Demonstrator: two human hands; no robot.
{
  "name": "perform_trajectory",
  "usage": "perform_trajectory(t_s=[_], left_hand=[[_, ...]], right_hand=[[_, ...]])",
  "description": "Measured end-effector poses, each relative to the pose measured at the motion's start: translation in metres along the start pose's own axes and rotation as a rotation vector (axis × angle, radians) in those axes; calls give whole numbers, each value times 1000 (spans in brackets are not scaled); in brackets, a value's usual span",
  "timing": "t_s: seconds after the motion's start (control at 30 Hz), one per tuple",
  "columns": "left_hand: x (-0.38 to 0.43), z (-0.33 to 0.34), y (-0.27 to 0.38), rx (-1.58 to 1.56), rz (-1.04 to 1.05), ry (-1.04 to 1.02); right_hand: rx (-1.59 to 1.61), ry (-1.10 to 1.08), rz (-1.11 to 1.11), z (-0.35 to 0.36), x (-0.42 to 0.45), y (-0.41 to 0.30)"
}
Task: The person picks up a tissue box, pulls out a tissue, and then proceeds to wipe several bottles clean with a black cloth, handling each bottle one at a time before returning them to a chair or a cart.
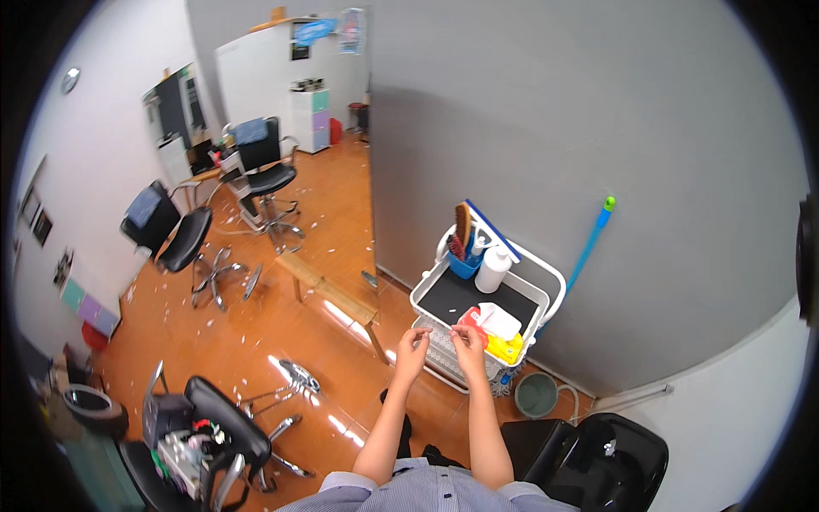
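Observation:
My left hand (413, 349) is raised with fingers apart, near the left front corner of a white trolley (417, 301). My right hand (469, 345) is just in front of the trolley's top tray, fingers apart, close to a red packet (472, 317). Neither hand visibly holds anything. Beside the packet lie a white pack or tissue (500, 322) and a yellow packet (505, 349). Further back stand a white bottle (493, 271) and a blue holder (463, 265) with a wooden-backed brush (462, 221). A blue-edged squeegee (492, 230) leans behind them.
A blue pole (585, 253) leans on the grey wall behind the trolley. A bucket (536, 395) and a black wash basin (617, 461) are at the right. Left are a wooden bench (326, 289), black salon chairs (185, 240) and scraps on the tiled floor.

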State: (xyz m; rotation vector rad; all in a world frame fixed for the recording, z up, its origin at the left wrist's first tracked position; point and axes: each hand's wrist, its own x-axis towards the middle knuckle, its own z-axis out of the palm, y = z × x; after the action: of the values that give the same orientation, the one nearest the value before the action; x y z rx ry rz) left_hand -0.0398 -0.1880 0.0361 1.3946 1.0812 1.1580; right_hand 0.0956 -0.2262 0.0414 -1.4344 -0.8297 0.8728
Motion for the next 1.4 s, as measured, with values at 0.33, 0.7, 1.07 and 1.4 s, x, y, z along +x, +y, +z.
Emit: perform_trajectory(t_s=[0.33,0.7,1.07,1.4], left_hand=[[-94,-147,57,-161,-32,363],[-245,-332,90,-162,52,962],[-447,-463,136,-58,-6,1372],[-561,-523,123,-51,-33,1596]], right_hand=[[-44,-566,13,62,-74,-55],[-77,-1074,13,236,-198,-107],[10,-1411,117,360,-392,-122],[-67,-1568,138,435,-498,-85]])
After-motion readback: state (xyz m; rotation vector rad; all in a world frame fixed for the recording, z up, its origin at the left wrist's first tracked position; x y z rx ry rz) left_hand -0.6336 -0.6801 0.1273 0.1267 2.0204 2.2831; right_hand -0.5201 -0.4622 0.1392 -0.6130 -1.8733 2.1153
